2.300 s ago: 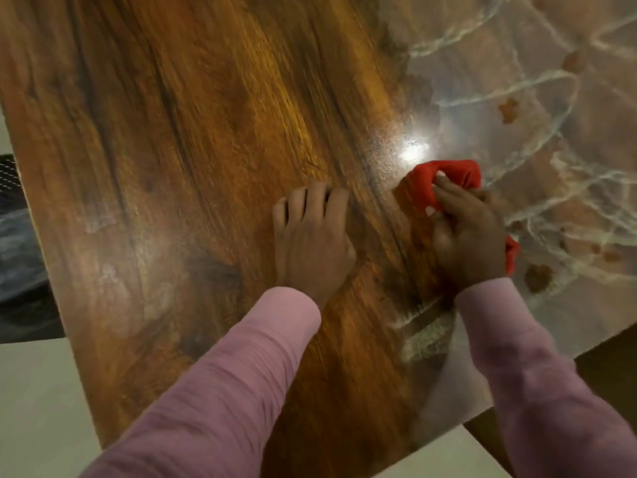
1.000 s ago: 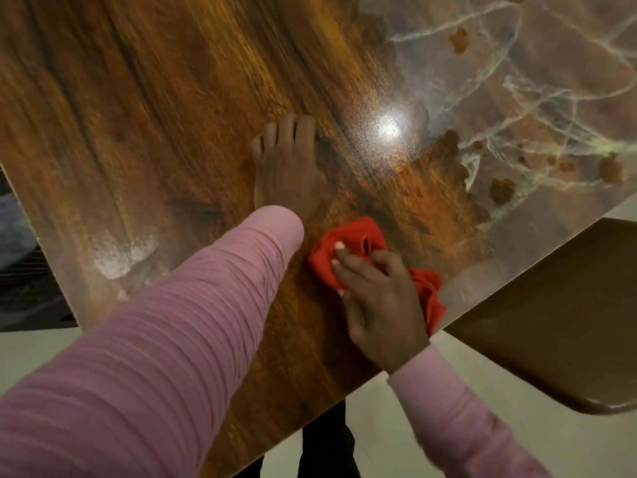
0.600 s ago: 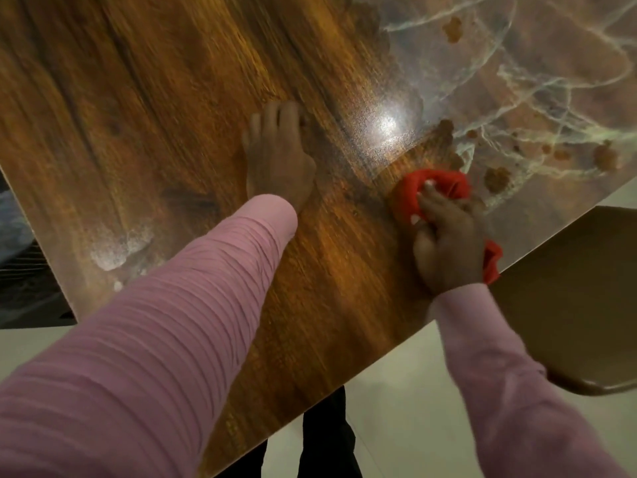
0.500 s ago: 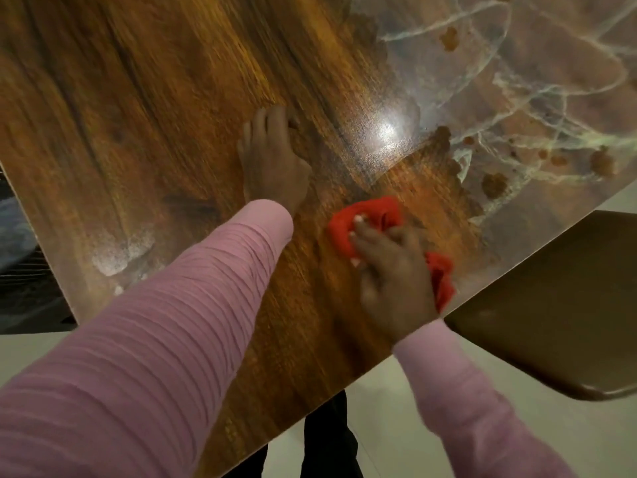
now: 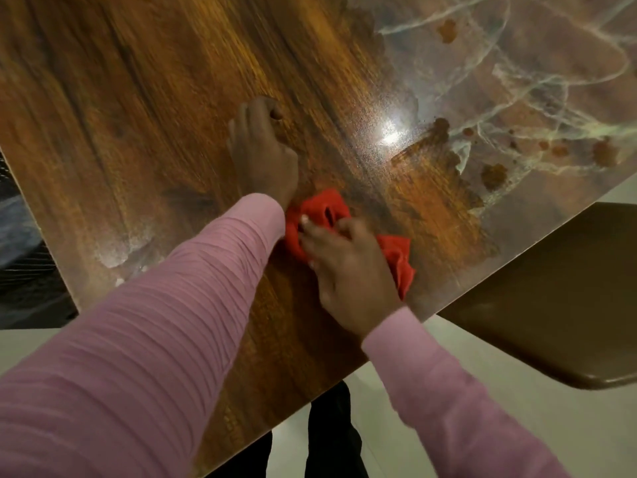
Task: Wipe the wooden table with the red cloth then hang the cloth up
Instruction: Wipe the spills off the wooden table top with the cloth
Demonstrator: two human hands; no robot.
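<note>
The glossy wooden table fills most of the head view. A whitish film with brown spots covers its far right part. My right hand presses the bunched red cloth onto the wood near the table's front edge; cloth sticks out on both sides of the hand. My left hand rests palm down on the table just beyond the cloth, fingers curled, holding nothing. My left sleeve touches the cloth's left side.
A brown chair seat sits below the table edge at the right. A pale smear marks the wood near the left edge. Dark trouser legs and light floor show under the front edge.
My right hand has swept the cloth back and forth, out to the right over the film and now left again beside my left wrist. My left hand stays planted.
</note>
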